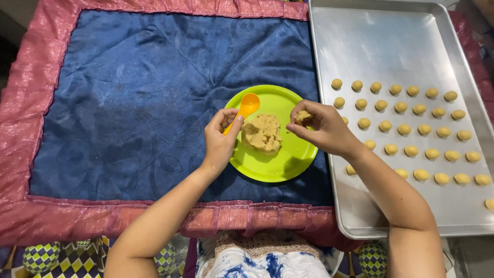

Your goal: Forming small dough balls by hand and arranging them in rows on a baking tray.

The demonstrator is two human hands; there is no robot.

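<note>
left hand (pixel 220 138) pinches orange spoon (pixel 244 110), long axis up-right over green plate (pixel 288 163); right hand (pixel 320 126) pinches a small dough bit (pixel 302 116) (fingers curled); dough lump (pixel 262 134) lies between both hands, about equally near; tray (pixel 401 46) of dough balls (pixel 404 129) just right.

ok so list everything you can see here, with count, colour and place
round lime-green plastic plate: one, centre of cloth
lump of tan dough: one, on plate
orange plastic spoon: one, in left hand
small tan dough balls: about three dozen, rows on tray
rectangular silver metal baking tray: one, right
dark blue cloth with pink border: one, under plate
left hand: holds spoon
right hand: pinches dough piece
</note>
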